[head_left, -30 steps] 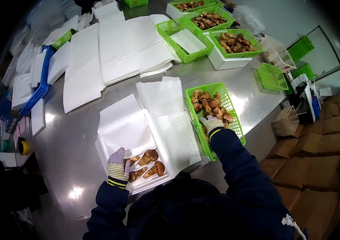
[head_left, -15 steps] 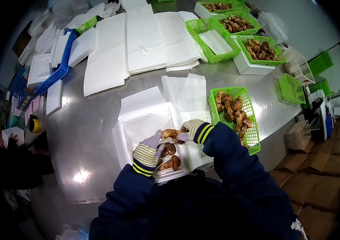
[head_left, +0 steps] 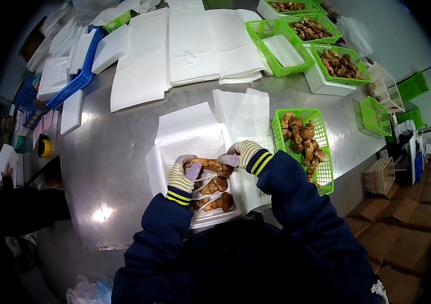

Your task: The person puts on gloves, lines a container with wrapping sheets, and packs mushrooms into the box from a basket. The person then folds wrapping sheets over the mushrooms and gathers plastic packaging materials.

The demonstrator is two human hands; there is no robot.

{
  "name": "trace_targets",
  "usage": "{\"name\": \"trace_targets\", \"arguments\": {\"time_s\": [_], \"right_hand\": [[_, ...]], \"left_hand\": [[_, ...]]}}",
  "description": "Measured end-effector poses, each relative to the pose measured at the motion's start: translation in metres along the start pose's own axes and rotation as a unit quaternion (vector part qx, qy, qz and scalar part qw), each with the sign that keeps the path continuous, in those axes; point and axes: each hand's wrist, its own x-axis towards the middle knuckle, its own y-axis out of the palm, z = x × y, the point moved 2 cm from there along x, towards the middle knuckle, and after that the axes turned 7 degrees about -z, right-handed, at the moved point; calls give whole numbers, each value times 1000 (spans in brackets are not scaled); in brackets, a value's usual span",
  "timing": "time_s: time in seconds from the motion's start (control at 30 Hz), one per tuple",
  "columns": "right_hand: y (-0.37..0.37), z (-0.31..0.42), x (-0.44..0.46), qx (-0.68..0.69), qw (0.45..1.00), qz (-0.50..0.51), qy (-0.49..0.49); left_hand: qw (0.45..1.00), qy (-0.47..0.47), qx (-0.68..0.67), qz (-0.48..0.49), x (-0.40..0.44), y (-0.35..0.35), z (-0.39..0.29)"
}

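Note:
Both of my hands wear striped knit gloves. Between them a long brown mushroom (head_left: 208,164) lies sideways above a white foam box (head_left: 210,221). My left hand (head_left: 181,176) has its fingers closed around the stem end. At the dark cap end, my right hand (head_left: 240,153) grips with its fingertips. Below, inside the box, a mushroom (head_left: 214,186) and another mushroom (head_left: 220,202) rest on white lining paper (head_left: 190,144); my left hand partly hides the ones at the left. A green basket (head_left: 325,147) of mushrooms stands to the right of my right hand.
White paper sheets (head_left: 142,66) cover the back of the metal table (head_left: 109,167). Several green baskets (head_left: 322,76) stand at the back right. A blue crate (head_left: 76,86) with foam lids is at the back left. At far left another person's hand (head_left: 7,171) touches a white object.
My left hand has shifted left and up, uncovering more of the mushrooms in the box. The held mushroom is now gripped at both ends. The whole view has shifted slightly.

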Motion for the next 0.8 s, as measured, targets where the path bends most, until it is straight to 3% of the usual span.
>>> {"name": "trace_targets", "arguments": {"time_s": [0.07, 0.17, 0.27, 0.33, 0.4, 0.43, 0.47, 0.5, 0.53, 0.6, 0.67, 0.7, 0.73, 0.8], "right_hand": [[2, -11, 5, 88, 992, -91, -20], [0, -11, -3, 106, 979, -151, -85], [11, 0, -12, 68, 969, -166, -172], [20, 16, -15, -117, 941, -159, -274], [45, 24, 5, -324, 900, -103, -272], [59, 18, 9, -350, 862, -134, -341], [71, 14, 15, -412, 836, -137, -335], [80, 8, 20, -426, 834, -140, -323], [82, 11, 20, -439, 831, -143, -310], [85, 15, 23, -465, 845, -67, -255], [87, 19, 27, -468, 862, 0, -193], [86, 21, 29, -459, 868, 8, -188], [85, 22, 34, -462, 868, 32, -180], [85, 23, 39, -465, 866, 35, -182]], "left_hand": [[997, -32, -3, -71, 15, -9, 14], [987, -141, 0, -82, 32, -12, 38], [984, -146, 99, -29, 41, -9, 46], [982, -166, 86, 17, 39, -10, 36], [978, -168, 123, 31, 41, -10, 32], [975, -166, 143, 29, 41, -11, 30], [963, -124, 235, 45, 49, -16, 39], [918, 24, 393, 43, 52, -23, 45], [828, 169, 533, 38, 47, -23, 39], [816, 192, 545, -1, 43, -27, 34], [829, 146, 539, -7, 35, -28, 18], [740, 193, 644, 20, 21, -22, 3], [718, 240, 650, 65, 26, -29, 18], [683, 351, 640, 42, 3, -25, 14]]}}
